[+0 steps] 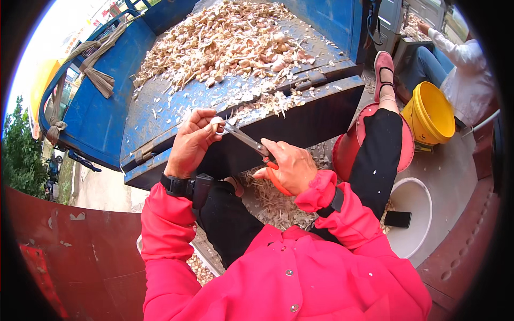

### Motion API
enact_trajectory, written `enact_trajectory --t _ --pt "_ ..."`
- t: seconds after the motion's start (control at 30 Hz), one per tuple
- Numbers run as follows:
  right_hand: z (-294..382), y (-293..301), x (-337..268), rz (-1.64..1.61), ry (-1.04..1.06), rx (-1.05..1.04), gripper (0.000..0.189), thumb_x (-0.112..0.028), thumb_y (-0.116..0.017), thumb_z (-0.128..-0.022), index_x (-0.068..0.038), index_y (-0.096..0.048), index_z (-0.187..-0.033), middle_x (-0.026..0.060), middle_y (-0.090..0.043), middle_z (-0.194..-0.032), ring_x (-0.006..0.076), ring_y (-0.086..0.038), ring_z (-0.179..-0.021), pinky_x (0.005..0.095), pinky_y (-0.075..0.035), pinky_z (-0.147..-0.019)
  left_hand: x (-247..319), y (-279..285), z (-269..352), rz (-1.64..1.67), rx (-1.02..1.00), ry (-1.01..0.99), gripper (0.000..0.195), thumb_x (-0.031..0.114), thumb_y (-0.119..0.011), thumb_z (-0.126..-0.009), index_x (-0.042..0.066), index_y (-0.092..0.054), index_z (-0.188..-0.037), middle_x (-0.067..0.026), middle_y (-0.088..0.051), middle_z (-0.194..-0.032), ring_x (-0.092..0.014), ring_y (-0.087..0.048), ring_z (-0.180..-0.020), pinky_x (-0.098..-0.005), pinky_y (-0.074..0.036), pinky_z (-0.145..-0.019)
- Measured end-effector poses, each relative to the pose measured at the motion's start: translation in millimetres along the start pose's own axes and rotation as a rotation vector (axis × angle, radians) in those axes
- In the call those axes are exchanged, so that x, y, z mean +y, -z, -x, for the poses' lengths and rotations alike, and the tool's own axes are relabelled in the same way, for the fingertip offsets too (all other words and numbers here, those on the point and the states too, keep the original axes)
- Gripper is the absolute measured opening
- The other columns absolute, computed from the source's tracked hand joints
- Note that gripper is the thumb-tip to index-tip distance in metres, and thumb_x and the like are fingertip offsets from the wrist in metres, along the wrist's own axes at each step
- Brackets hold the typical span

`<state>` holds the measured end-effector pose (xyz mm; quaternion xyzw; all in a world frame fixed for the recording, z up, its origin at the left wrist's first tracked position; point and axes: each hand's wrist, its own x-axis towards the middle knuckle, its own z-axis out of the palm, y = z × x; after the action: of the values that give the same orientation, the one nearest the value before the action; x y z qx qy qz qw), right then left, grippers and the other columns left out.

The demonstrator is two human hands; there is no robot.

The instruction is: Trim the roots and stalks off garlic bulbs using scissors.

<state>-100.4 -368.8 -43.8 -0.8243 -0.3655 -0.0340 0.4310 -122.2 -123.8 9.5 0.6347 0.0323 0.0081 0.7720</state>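
Between the thumb and fingers of my left hand [194, 138] is a garlic clove [217, 121]. My right hand [292, 163] grips scissors [249, 141] by their orange-red handles, and the blades point up and left. Their tips meet the clove; whether they cut into it is too small to tell. Both hands are above the front lip of a blue metal truck bed [150, 108]. A large heap of garlic cloves and skins [225, 44] covers much of that bed, and loose skins lie along its edge.
A red bucket [346, 156] stands by my leg, near a yellow bucket [435, 108]. At the right, a white tub [413, 236] holds cloves and a black phone [397, 219]. Cloves [199, 269] fill a container at lower left. Another person [461, 68] sits at upper right.
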Motion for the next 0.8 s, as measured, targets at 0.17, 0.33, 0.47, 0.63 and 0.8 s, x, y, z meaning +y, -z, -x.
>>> enact_trajectory --t 0.17,0.33,0.47,0.63,0.8 --pt "4.9 -6.7 -10.8 0.066 0.093 0.045 0.050 -0.038 -0.069 -0.073 -0.003 -0.053 -0.104 0.0124 -0.058 -0.074 0.0307 -0.058 -0.066 0.0380 -0.046 -0.058 -8.5 -6.1 25.1 0.165 -0.078 0.021 0.036 0.004 -0.055 -0.085 -0.001 -0.043 -0.119 -0.0114 -0.059 -0.099 -0.016 -0.059 -0.085 -0.0227 -0.049 -0.073" --pt "14.7 8.7 -18.2 -0.301 -0.190 -0.175 0.037 -0.035 -0.067 -0.078 0.000 -0.055 -0.084 0.0171 -0.054 -0.063 0.0291 -0.056 -0.055 0.0364 -0.042 -0.052 -12.4 -16.2 26.2 0.242 -0.095 0.081 0.036 0.003 -0.056 -0.085 0.000 -0.045 -0.119 -0.0133 -0.059 -0.098 -0.015 -0.059 -0.082 -0.0212 -0.049 -0.071" --pt "39.2 -16.9 31.8 -0.418 -0.321 0.163 0.027 -0.025 -0.065 -0.082 0.000 -0.055 -0.085 0.0164 -0.056 -0.065 0.0181 -0.056 -0.060 0.0321 -0.043 -0.055 -31.2 -41.9 16.1 0.085 0.004 0.072 0.028 0.004 -0.057 -0.086 0.002 -0.050 -0.113 -0.0105 -0.061 -0.096 -0.013 -0.059 -0.081 -0.0204 -0.049 -0.070" --pt "55.4 -74.2 44.1 -0.477 -0.243 0.078 0.031 -0.031 -0.059 -0.085 -0.001 -0.054 -0.082 0.0165 -0.059 -0.071 0.0297 -0.059 -0.065 0.0362 -0.044 -0.061 -39.6 -134.4 11.4 -0.025 -0.004 -0.096 0.023 0.006 -0.055 -0.087 -0.001 -0.053 -0.108 -0.0094 -0.060 -0.100 -0.014 -0.060 -0.086 -0.0238 -0.049 -0.075" --pt "63.5 -44.6 55.2 -0.991 -0.323 0.032 0.022 -0.020 -0.050 -0.087 -0.002 -0.056 -0.098 0.0083 -0.059 -0.075 0.0152 -0.057 -0.077 0.0327 -0.043 -0.067 -22.3 -219.8 -17.2 -0.242 -0.430 -0.131 0.032 0.012 -0.056 -0.088 0.001 -0.050 -0.118 -0.0111 -0.059 -0.106 -0.016 -0.060 -0.090 -0.0258 -0.048 -0.075"
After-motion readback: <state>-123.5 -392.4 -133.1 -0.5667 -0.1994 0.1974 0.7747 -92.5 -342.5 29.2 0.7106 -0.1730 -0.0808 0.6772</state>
